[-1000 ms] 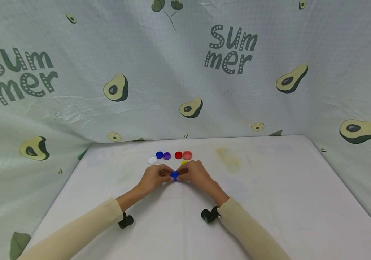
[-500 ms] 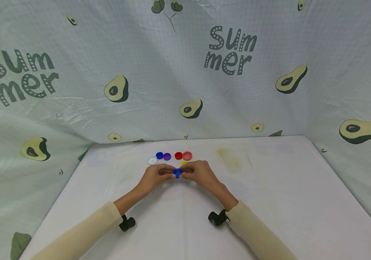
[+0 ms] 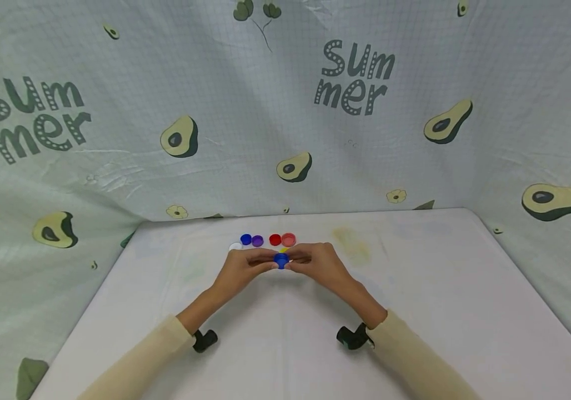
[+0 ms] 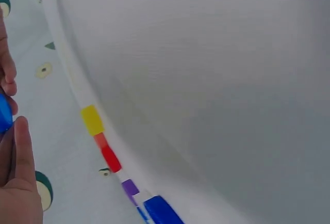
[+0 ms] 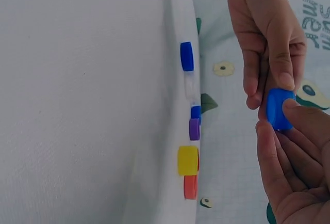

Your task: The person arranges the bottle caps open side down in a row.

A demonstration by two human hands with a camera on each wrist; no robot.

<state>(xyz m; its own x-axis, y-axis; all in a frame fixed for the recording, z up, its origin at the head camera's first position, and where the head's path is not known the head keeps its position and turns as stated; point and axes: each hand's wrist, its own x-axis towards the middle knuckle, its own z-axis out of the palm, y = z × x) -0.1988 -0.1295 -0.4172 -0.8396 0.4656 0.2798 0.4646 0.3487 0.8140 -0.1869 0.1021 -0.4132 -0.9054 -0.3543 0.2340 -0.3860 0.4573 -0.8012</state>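
Between both hands, in the air above the white table, is a small round blue cap. My left hand pinches it from the left with thumb and fingertips. From the opposite side my right hand pinches it too, its thumb on the rim. The right wrist view shows the thick side of this blue cap between both sets of fingertips. At the left edge of the left wrist view only part of it appears.
On the table beyond the hands lie a white cap, a blue one, a purple cap, a red cap, a light red cap and a partly hidden yellow cap. A printed cloth hangs behind.
Both hands have lifted the blue cap higher and shifted it to the right. The right forearm has moved outward to the right. The other caps stay where they were.
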